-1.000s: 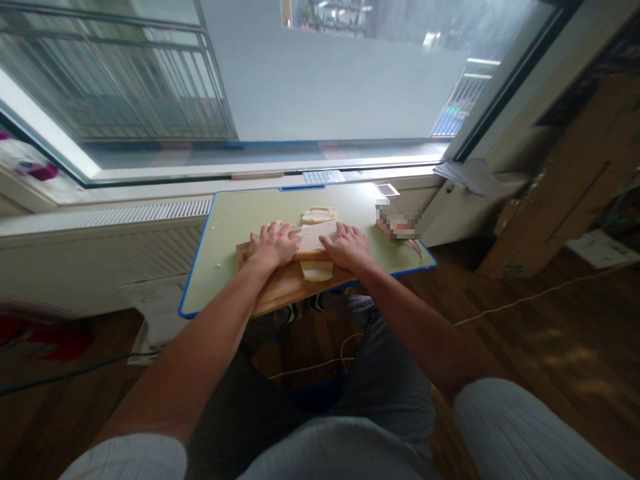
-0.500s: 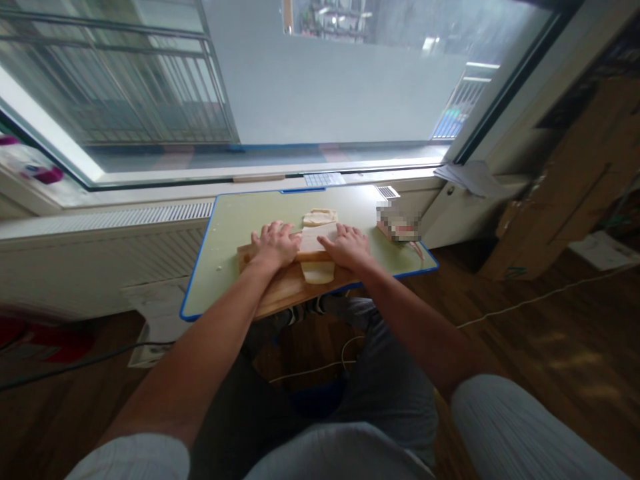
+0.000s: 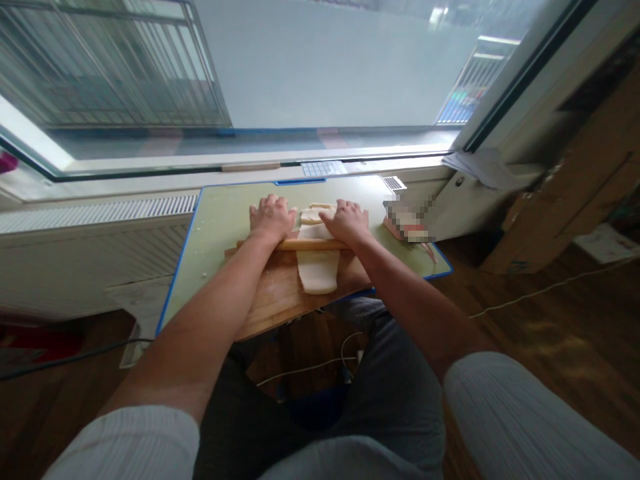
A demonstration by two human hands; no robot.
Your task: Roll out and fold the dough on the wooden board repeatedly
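A thin wooden rolling pin [image 3: 311, 245] lies crosswise over a long pale strip of dough [image 3: 319, 272]. Both hands press down on the pin from above with the heels or wrists, and their fingers stretch forward beyond it. My left hand [image 3: 273, 217] is open, left of the dough. On the right, my right hand [image 3: 347, 220] is open too, its thumb over the dough's edge. The strip's far end looks folded or bunched [image 3: 318, 212] just beyond the hands. Under it all is a wooden board [image 3: 273, 293], partly covered by my left forearm.
The board rests on a small pale-green table [image 3: 215, 217] with a blue rim. A blurred-out object [image 3: 407, 223] sits at its right side. Behind stand a radiator [image 3: 100, 213] and a window sill. A cardboard piece [image 3: 565, 180] leans at the right, with a cable on the floor.
My hands have pushed forward over the pin, so palms and fingers reach farther away. More of the dough shows on the near side. The whole view has shifted slightly.
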